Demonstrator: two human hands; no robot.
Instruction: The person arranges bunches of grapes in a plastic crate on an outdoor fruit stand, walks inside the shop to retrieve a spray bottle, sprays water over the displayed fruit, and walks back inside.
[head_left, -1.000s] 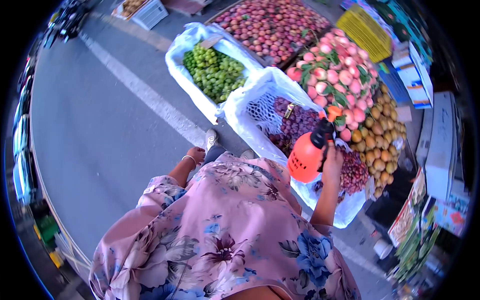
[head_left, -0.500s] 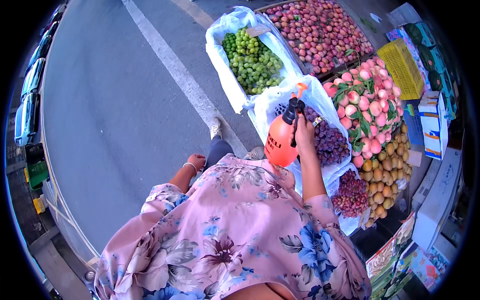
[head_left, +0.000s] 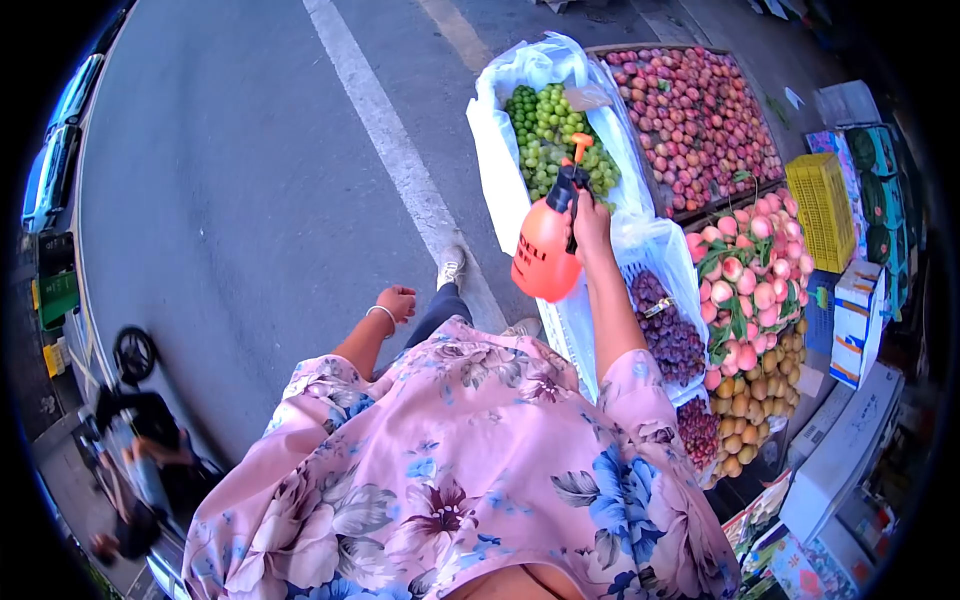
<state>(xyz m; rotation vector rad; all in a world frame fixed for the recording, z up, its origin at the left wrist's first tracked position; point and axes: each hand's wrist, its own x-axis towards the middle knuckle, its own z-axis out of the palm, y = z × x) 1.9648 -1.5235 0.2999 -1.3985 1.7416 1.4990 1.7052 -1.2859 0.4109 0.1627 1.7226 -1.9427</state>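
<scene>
My right hand (head_left: 592, 228) is wrapped round the black handle of an orange pressure spray bottle (head_left: 545, 258) with dark lettering. Its orange nozzle points up and away, over the green grapes (head_left: 545, 130) in a crate lined with white plastic. A thin haze seems to hang by the nozzle. Below the bottle, to its right, dark purple grapes (head_left: 668, 330) fill another lined crate. My left hand (head_left: 397, 303), a white bangle on its wrist, hangs at my side over the road with loosely bent fingers and nothing visible in it.
Plums (head_left: 690, 125) lie in a wide tray behind. Peaches with leaves (head_left: 755, 275), brown-yellow fruit (head_left: 755, 400) and red grapes (head_left: 698, 430) are to the right, near a yellow crate (head_left: 822, 210) and boxes. A blurred rider on a two-wheeler (head_left: 150, 440) is at lower left.
The spray bottle in my right hand has moved from the purple grapes towards the green ones. I have shifted along the stall, and a rider has come into view at lower left.
</scene>
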